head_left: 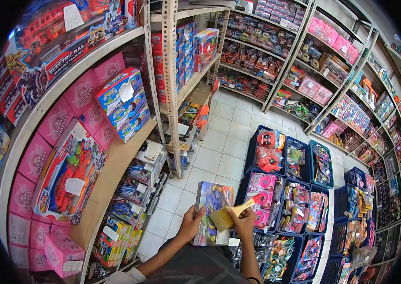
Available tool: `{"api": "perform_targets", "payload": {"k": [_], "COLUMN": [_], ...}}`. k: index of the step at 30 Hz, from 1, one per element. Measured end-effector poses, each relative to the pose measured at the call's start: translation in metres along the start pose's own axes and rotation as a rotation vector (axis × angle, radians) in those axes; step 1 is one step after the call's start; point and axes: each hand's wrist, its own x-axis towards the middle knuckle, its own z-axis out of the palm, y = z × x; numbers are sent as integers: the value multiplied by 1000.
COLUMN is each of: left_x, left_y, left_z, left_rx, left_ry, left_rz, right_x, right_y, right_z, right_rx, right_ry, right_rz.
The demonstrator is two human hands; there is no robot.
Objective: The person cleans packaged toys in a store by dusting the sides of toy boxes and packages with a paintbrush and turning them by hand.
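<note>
My left hand point(192, 222) grips the left edge of a toy box point(208, 199) with a colourful printed front, held up before my body. In my right hand point(245, 222) is a wide paintbrush point(221, 218) with a pale yellow handle point(244, 207) that points up and to the right. Its tan bristles lie over the front of the box; whether they press on it I cannot tell. Part of the box's right side is hidden behind the brush and my right hand.
Metal shelves on the left bear pink boxes point(83, 92), stacked blue toy boxes point(132, 113) and a large boxed toy point(70, 175). Dark blue crates point(241, 191) full of packaged toys stand on the tiled floor point(210, 163) to the right. A metal post point(171, 80) rises ahead.
</note>
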Motion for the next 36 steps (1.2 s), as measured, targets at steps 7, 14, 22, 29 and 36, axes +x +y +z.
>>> {"api": "perform_targets", "payload": {"k": [7,14,22,29,36], "left_x": [-7,-7,4,6,10], "left_y": [-4,-13,-21,0,13], "left_z": [2,6,12,30,36], "left_rx": [71,93,173,91,83], "left_ry": [-63,-149,-277,-288,-370], "left_rz": [-47,-70,-22,70,9], "right_x": [16,28,30,34,41], "right_y": [-6,-20,-15,-31,-28], "right_z": [5,10,0,-11,-26], "right_rx": [-45,-153,-100,-32,-29], "right_ry": [42,-14,0,38,218], "right_rz": [-41,-41,-51,-54,-150]}}
